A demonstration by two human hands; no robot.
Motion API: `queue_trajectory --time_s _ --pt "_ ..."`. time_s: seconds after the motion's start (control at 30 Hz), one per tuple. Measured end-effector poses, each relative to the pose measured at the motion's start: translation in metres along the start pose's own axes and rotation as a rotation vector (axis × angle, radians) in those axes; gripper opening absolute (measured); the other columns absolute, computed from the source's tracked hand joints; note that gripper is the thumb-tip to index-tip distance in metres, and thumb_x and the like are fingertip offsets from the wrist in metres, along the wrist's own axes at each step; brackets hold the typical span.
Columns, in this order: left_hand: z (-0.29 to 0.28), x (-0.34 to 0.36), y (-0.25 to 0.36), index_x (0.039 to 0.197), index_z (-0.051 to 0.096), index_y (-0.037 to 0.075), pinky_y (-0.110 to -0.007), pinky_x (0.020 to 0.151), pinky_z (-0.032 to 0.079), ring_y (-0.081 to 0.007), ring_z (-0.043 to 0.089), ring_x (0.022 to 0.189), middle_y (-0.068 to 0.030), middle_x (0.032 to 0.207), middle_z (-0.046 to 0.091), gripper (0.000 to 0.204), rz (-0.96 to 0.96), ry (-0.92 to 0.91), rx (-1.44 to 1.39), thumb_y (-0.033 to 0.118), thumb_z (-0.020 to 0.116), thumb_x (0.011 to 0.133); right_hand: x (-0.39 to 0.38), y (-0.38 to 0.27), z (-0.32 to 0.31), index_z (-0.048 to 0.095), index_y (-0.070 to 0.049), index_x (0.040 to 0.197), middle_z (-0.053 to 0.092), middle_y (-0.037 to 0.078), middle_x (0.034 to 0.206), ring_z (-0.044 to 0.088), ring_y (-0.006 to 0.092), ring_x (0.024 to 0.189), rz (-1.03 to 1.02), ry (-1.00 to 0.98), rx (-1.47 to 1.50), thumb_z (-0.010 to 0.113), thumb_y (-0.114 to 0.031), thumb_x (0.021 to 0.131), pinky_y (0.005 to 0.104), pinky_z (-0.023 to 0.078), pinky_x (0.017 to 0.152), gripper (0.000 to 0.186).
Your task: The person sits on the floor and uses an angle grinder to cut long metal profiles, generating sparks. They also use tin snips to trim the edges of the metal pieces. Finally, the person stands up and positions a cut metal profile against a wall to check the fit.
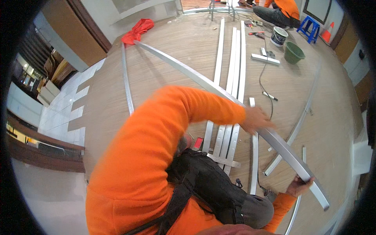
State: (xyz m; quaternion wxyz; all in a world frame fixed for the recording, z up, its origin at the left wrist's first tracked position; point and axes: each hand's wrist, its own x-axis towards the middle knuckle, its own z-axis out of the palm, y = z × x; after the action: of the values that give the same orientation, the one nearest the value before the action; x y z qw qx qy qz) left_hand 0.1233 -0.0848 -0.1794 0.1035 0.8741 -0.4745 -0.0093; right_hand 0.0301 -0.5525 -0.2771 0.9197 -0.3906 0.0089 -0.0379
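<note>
A long silver metal bar (282,147) runs diagonally from a red cloth bundle (135,33) at the back left to the lower right. My left hand (256,119) is on the bar's middle stretch, its fingers smeared by motion. My right hand (298,185) is closed round the bar near its lower-right end. Beneath the bar, several white and silver lengths (242,62) lie roughly lengthwise on the wood-look floor (102,78), with a short crosspiece (231,163) near my dark-trousered leg (203,184). A small red object (197,143) lies by that leg.
A co-worker in an orange top (284,9) squats at the back right near a blue stool (307,29), orange cone (327,33), white bucket (279,37) and green bucket (293,53). Cables and tools (256,34) lie nearby. Door openings and white tiles (66,105) are at left.
</note>
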Motion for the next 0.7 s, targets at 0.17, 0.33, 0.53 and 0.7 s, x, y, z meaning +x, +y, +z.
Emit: queue_trajectory --time_s 0.17,0.33,0.53,0.7 --pt "-0.034 -0.156 -0.12 0.119 0.059 0.012 -0.046 0.086 0.053 -0.0329 0.067 0.1 -0.0128 0.106 0.067 0.035 -0.469 -0.199 0.1 0.021 0.069 0.087 -0.003 -0.041 0.073 0.059 0.004 0.123 0.064 0.021 0.124 0.062 0.0325 0.114 -0.309 0.495 -0.111 0.061 -0.039 0.092 0.0418 0.051 0.097 0.054" --pt "-0.108 -0.107 -0.089 0.112 0.059 0.014 -0.041 0.073 0.056 -0.0258 0.068 0.091 -0.0092 0.101 0.066 0.029 -0.318 0.217 0.405 0.023 0.07 0.086 0.048 -0.179 -0.012 0.058 0.007 0.122 0.063 0.023 0.124 0.062 0.0362 0.113 -0.522 0.414 -0.046 0.064 -0.038 0.089 0.0446 0.052 0.096 0.056" --pt "-0.266 -0.013 0.0 0.106 0.06 0.016 -0.044 0.064 0.058 -0.027 0.071 0.082 -0.006 0.093 0.068 0.037 -0.098 0.684 0.714 0.028 0.076 0.074 0.016 -0.198 0.129 0.042 0.004 0.142 0.047 0.023 0.147 0.05 0.0379 0.131 -0.822 0.365 -0.375 0.049 -0.046 0.097 0.046 0.047 0.104 0.068" --pt "-0.396 0.041 0.106 0.117 0.064 0.009 -0.04 0.07 0.059 -0.0256 0.072 0.088 -0.0146 0.107 0.071 0.042 -0.174 0.587 0.695 0.034 0.07 0.083 0.056 -0.095 0.233 0.035 -0.003 0.149 0.051 0.018 0.141 0.06 0.0248 0.114 -0.818 -0.096 -0.837 0.051 -0.032 0.1 0.0349 0.053 0.092 0.059"
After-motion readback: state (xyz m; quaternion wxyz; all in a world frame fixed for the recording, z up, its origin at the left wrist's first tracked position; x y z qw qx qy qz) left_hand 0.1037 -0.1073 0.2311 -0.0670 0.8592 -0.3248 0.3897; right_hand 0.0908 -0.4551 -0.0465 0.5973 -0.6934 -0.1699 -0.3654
